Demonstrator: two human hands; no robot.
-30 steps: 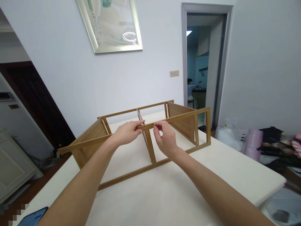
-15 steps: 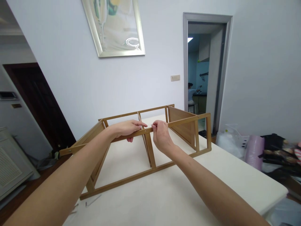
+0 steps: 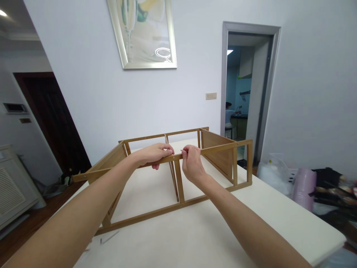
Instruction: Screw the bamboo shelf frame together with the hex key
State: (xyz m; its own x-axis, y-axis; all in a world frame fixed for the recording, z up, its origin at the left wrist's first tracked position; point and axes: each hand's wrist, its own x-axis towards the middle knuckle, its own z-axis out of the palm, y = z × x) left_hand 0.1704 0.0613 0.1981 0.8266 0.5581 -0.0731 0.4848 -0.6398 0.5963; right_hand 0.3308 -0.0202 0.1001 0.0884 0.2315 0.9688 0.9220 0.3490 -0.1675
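Observation:
A brown wooden shelf frame (image 3: 180,182) lies on its side on the white table (image 3: 217,230), its slatted panels standing between the rails. My left hand (image 3: 154,153) is wrapped over the upper front rail, just left of the middle upright, with thumb and forefinger near a small hole fitting in the rail. Right of that upright, my right hand (image 3: 192,162) pinches a small thin screw (image 3: 181,150), its tip pointing left toward my left fingertips. Most of the screw is hidden by the fingers. An L-shaped hex key (image 3: 109,237) lies on the table at the near left.
Behind the table is a white wall with a framed picture (image 3: 150,64). A doorway (image 3: 224,82) opens at the right, with a person (image 3: 228,113) in the room beyond. Right of the table are a pink roll (image 3: 304,188), a white basket and piled items.
My left forefinger and thumb have drawn closer together over the rail. My right hand keeps its pinch beside the upright. The whole view has shifted slightly.

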